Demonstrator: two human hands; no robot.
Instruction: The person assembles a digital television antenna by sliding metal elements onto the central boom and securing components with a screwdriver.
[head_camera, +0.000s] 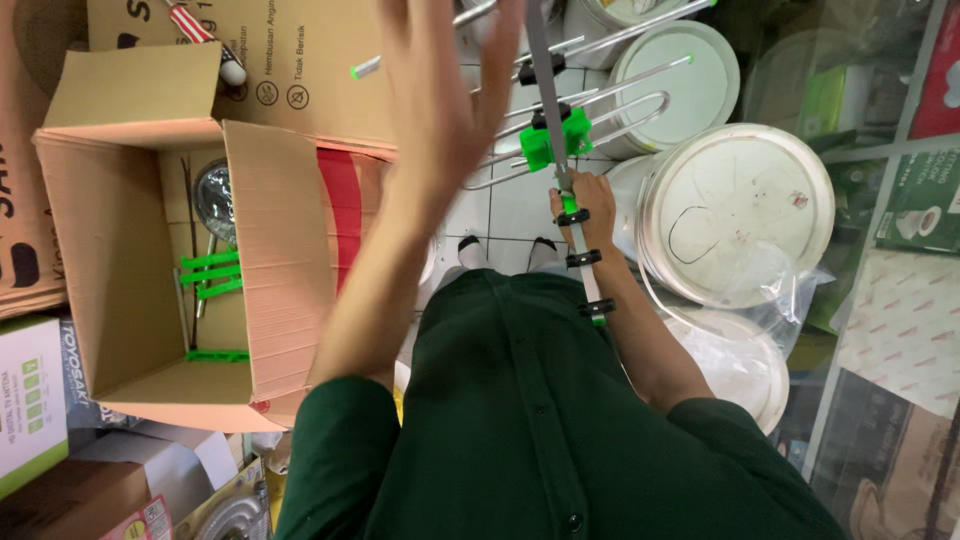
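**Antenna boom held upright, rods partly fitted**

Closed around the grey metal antenna boom (553, 100), the right hand (590, 208) clamps it just below a bright green plastic bracket (556, 138). Its fingers wrap the bar; the boom's long axis runs from beside the person's green shirt (520, 420) away from the body and out past the top edge of the view. Below the grip, three small black clips (584, 258) sit along the bar with nothing mounted on them. Above it, a looped wire element and several thin silver rods with green tips (620, 85) already fan out to both sides, so the far end looks assembled and the near stretch appears to be left.

Up and to the left of the grip, the left hand (440, 90) is raised with spread fingers, blurred, holding nothing that I can make out. Farther left stands an open brown cardboard box (130, 250) with more green plastic pieces (210, 272) inside. Right of the grip lie round white bucket lids (740, 215).
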